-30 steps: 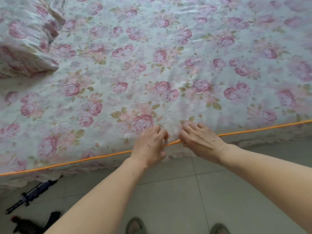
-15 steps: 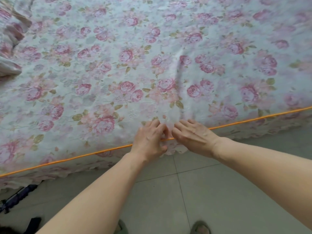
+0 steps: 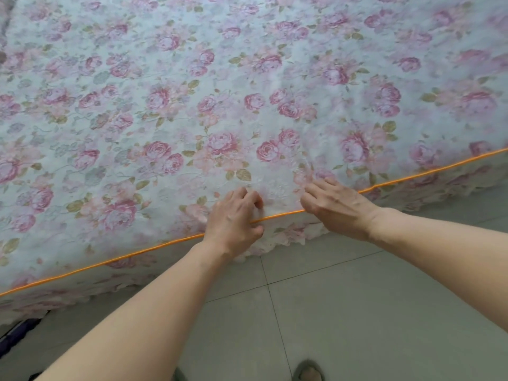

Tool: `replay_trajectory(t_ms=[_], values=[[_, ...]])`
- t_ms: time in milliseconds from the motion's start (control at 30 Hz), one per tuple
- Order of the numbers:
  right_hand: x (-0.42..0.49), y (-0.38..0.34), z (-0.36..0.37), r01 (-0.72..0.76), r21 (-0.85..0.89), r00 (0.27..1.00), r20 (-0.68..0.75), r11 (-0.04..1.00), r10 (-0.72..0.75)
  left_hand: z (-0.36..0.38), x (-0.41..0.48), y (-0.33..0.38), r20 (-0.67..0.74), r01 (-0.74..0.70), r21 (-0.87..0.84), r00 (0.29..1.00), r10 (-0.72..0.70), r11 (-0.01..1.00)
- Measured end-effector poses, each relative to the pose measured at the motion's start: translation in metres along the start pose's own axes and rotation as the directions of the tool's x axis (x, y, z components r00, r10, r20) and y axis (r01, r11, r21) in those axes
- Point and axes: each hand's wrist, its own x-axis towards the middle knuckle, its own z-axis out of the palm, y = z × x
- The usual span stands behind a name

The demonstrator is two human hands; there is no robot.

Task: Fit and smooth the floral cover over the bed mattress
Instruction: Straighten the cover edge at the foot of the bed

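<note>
The floral cover (image 3: 247,92) is spread over the bed and fills the upper part of the frame. Its orange piping (image 3: 110,261) is run along the bed edge from lower left to mid right, with the skirt hung below it toward the grey floor tiles (image 3: 357,312). 2 hands are set on that edge near frame centre, slightly apart. The cover edge is pinched at the piping by the left hand (image 3: 233,221), fingers curled on top, thumb below. The right hand (image 3: 338,207) is laid palm-down across the piping, fingers bent onto the cover top; the thumb is hidden, so a grip cannot be confirmed. A slippered foot (image 3: 308,372) is seen at the bottom edge.
</note>
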Motion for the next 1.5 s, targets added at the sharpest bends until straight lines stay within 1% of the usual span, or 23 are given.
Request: replay_trajectory(t_ms=[67, 133, 200, 233, 300, 400, 567, 633, 700, 767, 900, 1000, 1100, 1167, 1233, 1333, 1500], values=[[-0.012, 0.010, 0.001, -0.046, -0.007, 0.999, 0.019, 0.999, 0.047, 0.002, 0.002, 0.004, -0.011, 0.011, 0.017, 1.000, -0.011, 1.000], [-0.029, 0.026, 0.004, -0.143, -0.029, 0.987, 0.071, 0.989, 0.145, 0.004, 0.006, 0.011, -0.010, 0.018, 0.016, 1.000, -0.018, 1.000], [-0.044, 0.042, 0.005, -0.202, -0.063, 0.975, 0.083, 0.977, 0.207, 0.008, 0.012, 0.022, -0.006, 0.007, 0.010, 1.000, -0.006, 1.000], [-0.047, 0.046, 0.005, -0.209, -0.074, 0.973, 0.082, 0.975, 0.215, 0.010, 0.016, 0.029, -0.007, -0.002, 0.006, 1.000, 0.002, 1.000], [-0.049, 0.047, 0.007, -0.179, -0.061, 0.981, 0.061, 0.982, 0.183, 0.014, 0.024, 0.042, -0.007, -0.014, -0.008, 1.000, 0.014, 1.000], [-0.057, 0.054, 0.011, -0.161, -0.001, 0.987, 0.023, 0.987, 0.161, 0.019, 0.036, 0.064, 0.023, -0.032, -0.017, 0.999, 0.032, 0.999], [-0.078, 0.070, 0.013, -0.172, 0.048, 0.984, -0.042, 0.984, 0.174, 0.025, 0.046, 0.079, 0.032, -0.027, 0.038, 0.999, 0.025, 0.999], [-0.088, 0.079, 0.013, -0.210, 0.063, 0.975, -0.056, 0.976, 0.213, 0.027, 0.050, 0.083, 0.023, -0.026, 0.038, 0.999, 0.025, 0.999], [-0.104, 0.095, 0.013, -0.273, 0.041, 0.959, -0.065, 0.961, 0.275, 0.031, 0.056, 0.090, 0.021, -0.047, 0.024, 0.999, 0.047, 0.999], [-0.117, 0.109, 0.014, -0.307, 0.008, 0.950, -0.063, 0.952, 0.307, 0.035, 0.065, 0.101, 0.028, -0.070, 0.002, 0.997, 0.070, 0.998], [-0.120, 0.118, 0.018, -0.239, -0.032, 0.970, -0.046, 0.971, 0.237, 0.040, 0.085, 0.129, 0.032, -0.095, -0.036, 0.995, 0.096, 0.995], [-0.133, 0.131, 0.020, -0.254, 0.010, 0.964, -0.082, 0.967, 0.254, 0.040, 0.095, 0.146, 0.053, -0.074, 0.029, 0.996, 0.073, 0.997], [-0.145, 0.141, 0.020, -0.231, -0.035, 0.971, -0.062, 0.972, 0.229, 0.039, 0.104, 0.159, 0.057, -0.008, 0.117, 0.998, 0.002, 0.993], [-0.154, 0.149, 0.021, -0.227, -0.016, 0.972, -0.065, 0.974, 0.226, 0.040, 0.112, 0.171, 0.064, 0.004, 0.102, 0.998, -0.011, 0.995], [-0.166, 0.166, 0.018, -0.261, 0.002, 0.964, -0.056, 0.965, 0.261, 0.043, 0.120, 0.183, 0.073, -0.030, 0.053, 0.997, 0.027, 0.998], [-0.186, 0.194, 0.015, -0.306, -0.046, 0.952, -0.036, 0.951, 0.305, 0.051, 0.134, 0.203, 0.094, -0.115, 0.024, 0.989, 0.112, 0.993], [-0.194, 0.208, 0.020, -0.216, -0.050, 0.976, -0.009, 0.975, 0.216, 0.060, 0.155, 0.235, 0.095, -0.148, 0.002, 0.985, 0.147, 0.989]])
